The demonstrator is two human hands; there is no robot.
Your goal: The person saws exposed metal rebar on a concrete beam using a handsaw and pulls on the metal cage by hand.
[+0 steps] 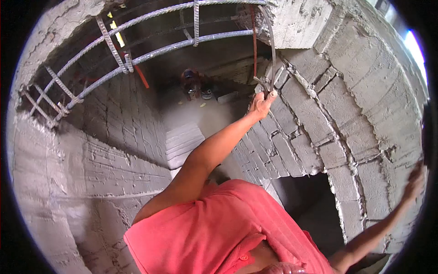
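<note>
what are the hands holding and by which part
Left hand: seemingly a grey cable, by its lower visible part. Right hand: too blurred to tell.

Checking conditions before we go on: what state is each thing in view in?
Left grip: closed on the bent grey strip
Bent grey strip: curved, held near its lower end
Right grip: near the picture's right edge; open or closed unclear
Reddish-brown strip: hanging nearly straight
Metal bars: exposed
Block wall: bare blocks, joints uneven
Wall opening: dark, uncovered
Person below: dim, posture unclear
</note>
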